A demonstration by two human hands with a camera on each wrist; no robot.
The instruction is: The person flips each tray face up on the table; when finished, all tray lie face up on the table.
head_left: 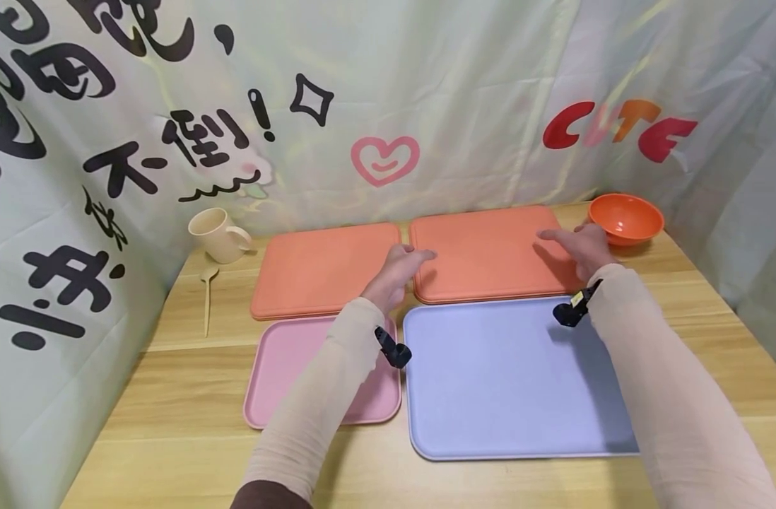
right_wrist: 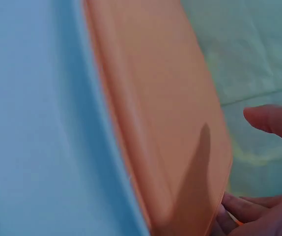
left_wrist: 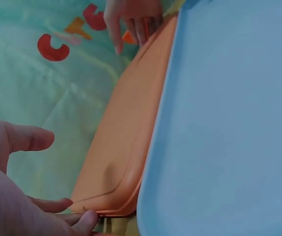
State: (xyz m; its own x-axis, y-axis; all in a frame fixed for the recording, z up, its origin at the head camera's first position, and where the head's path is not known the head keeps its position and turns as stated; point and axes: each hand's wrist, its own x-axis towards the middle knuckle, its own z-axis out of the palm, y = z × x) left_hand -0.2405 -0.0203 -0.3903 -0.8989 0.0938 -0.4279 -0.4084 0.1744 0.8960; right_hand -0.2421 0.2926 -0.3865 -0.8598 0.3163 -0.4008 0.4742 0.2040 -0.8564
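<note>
Two orange rectangular trays lie side by side, seemingly face down, at the back of the table. My left hand reaches to the left end of the right orange tray. In the left wrist view its fingertips are right at the tray's corner, while the thumb sticks out apart. At the opposite end is my right hand, its thumb extended over the tray and its other fingers low along the short edge, partly hidden. In front of this tray lies a blue tray, under my forearms.
To the left are the other orange tray, a pink tray below it, a beige mug and a beige spoon. An orange bowl stands just beyond my right hand. A printed cloth hangs behind the wooden table.
</note>
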